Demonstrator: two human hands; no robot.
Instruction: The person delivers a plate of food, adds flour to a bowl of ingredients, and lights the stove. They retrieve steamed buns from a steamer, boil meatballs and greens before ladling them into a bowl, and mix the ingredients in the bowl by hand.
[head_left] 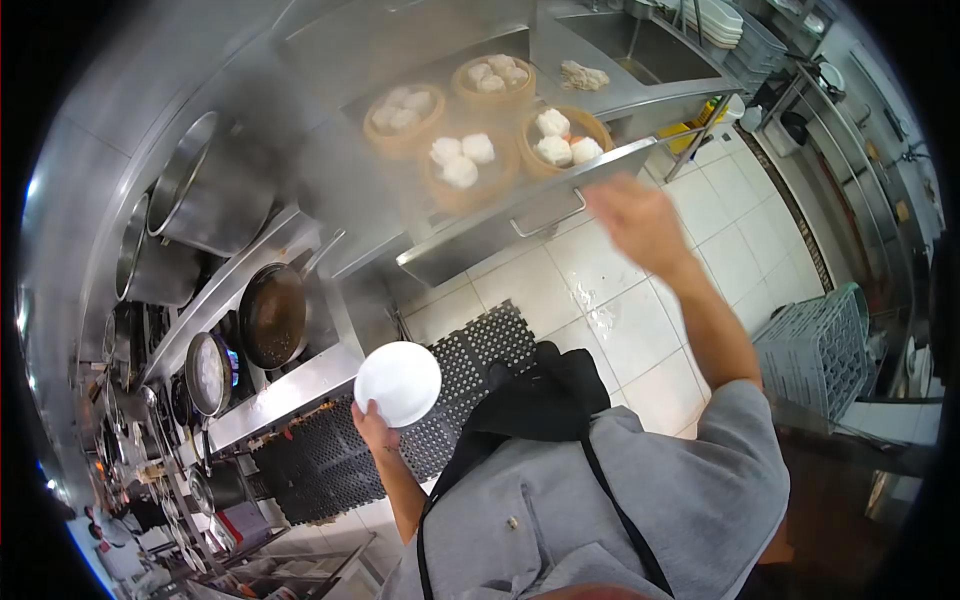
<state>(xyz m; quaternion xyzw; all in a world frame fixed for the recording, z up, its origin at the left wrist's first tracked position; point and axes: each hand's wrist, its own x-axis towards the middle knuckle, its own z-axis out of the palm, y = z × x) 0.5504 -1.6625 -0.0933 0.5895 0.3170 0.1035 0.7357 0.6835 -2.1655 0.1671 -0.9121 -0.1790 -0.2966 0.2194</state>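
My left hand [375, 428] grips the rim of a round white plate [398, 384], thumb on top, held over the black floor mat. My right hand [635, 220] is smeared by motion and its fingers are unclear. It is just in front of the steamer drawer [480, 240], close to the right end of its bar handle [550, 215]. Several round bamboo steamer baskets stand in the pulled-out drawer amid steam. White buns [553, 150] fill the nearest right basket [527, 140], with a bit of orange among them. More white buns [460, 160] sit in the front left basket.
On the left, a stove carries a dark wok [273, 315], a smaller pan [208, 373] and large steel pots [215, 190]. A crumpled cloth [583, 76] lies beside the sink [640, 45]. A grey crate [815, 350] stands at right. A perforated black mat [480, 350] covers part of the tiled floor.
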